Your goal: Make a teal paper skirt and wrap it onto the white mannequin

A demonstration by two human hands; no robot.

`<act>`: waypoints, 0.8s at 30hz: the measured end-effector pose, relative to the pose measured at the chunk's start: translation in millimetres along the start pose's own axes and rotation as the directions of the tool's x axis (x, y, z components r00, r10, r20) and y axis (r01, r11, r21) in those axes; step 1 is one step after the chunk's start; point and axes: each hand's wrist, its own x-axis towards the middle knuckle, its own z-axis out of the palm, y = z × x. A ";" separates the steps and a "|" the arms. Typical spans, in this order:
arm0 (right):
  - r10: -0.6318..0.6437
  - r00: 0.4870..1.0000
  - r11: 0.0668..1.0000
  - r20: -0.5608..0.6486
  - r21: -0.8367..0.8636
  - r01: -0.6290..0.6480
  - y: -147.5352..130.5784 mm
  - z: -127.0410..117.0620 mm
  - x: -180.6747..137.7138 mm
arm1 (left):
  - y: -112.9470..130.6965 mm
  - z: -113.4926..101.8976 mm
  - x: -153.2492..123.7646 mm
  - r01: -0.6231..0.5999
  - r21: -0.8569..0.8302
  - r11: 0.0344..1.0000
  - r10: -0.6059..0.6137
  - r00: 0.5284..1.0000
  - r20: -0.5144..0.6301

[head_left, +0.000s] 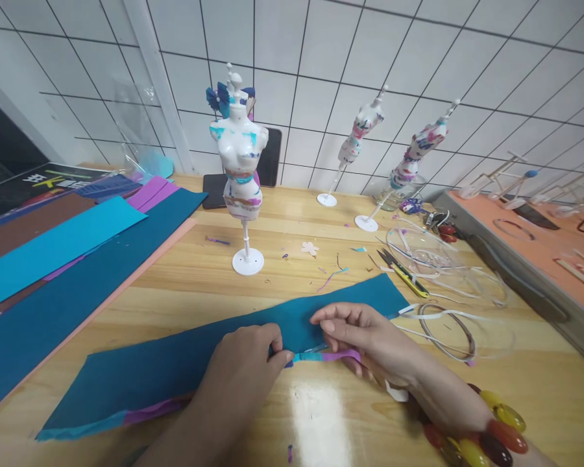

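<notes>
Wooden surface (175, 299): one teal strip (165, 366), laid flat, likely for edge access; my left grip (250, 353) pinches blue-and-purple trim (314, 357), presumably to steady it; right grip (367, 334) curled alongside, hold I cannot tell.

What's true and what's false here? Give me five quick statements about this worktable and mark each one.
1. The left hand is at the near edge of the teal piece. True.
2. The chunky bead bracelet is on the left wrist. False: the bracelet is by the right hand, on that wrist.
3. The edging along the teal piece shows turquoise and purple. True.
4. The yellow-handled snips are in the right hand. False: the snips lie on the table.
5. Only one small mannequin stands on the table. False: there are three, the nearest mannequin being on the left.
</notes>
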 end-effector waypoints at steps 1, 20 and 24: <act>0.008 1.000 1.000 -0.008 0.013 -0.008 -2.6 -1.5 -0.6 | -0.1 -0.1 0.1 0.002 -0.001 1.000 -0.002 1.000 0.001; 0.065 0.994 0.735 0.089 -0.678 0.013 -29.7 -40.7 -43.4 | -1.5 0.0 0.8 -0.011 -0.007 1.000 0.011 1.000 0.021; 0.023 0.998 0.643 0.061 -0.765 0.032 -27.5 -44.7 -40.2 | -0.8 -0.5 -0.2 -0.002 -0.012 1.000 0.002 1.000 0.022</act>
